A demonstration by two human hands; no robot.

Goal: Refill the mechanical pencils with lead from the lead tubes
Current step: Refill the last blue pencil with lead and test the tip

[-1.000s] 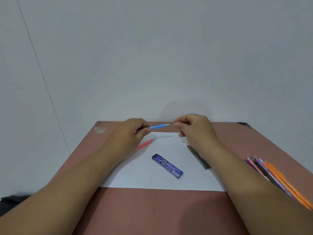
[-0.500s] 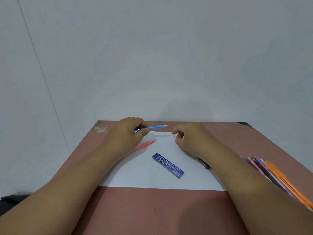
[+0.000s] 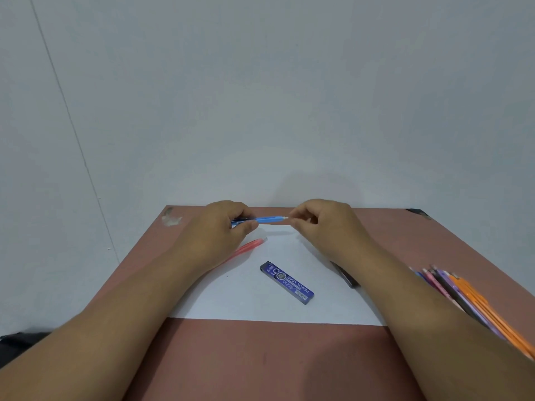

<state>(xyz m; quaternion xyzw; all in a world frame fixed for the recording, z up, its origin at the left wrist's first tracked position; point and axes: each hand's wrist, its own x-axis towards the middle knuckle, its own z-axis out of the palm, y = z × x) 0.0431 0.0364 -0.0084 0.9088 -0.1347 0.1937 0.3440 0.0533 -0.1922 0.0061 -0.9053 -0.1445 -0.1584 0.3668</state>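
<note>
The left hand [image 3: 220, 230] grips the blue pencil [image 3: 267, 219] level above the paper [image 3: 260, 308] while the right hand [image 3: 324, 224] pinches its white end, probably seating cap or lead, a job for small, straight pressure.

One head-worn view looks forward and down (close) over the table [image 3: 289, 357].

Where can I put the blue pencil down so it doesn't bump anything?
On the white paper sheet, the bare patch left of the dark blue lead tube. The brown table strip below the paper is bare too. The right edge is crowded with a bunch of coloured pencils.
</note>
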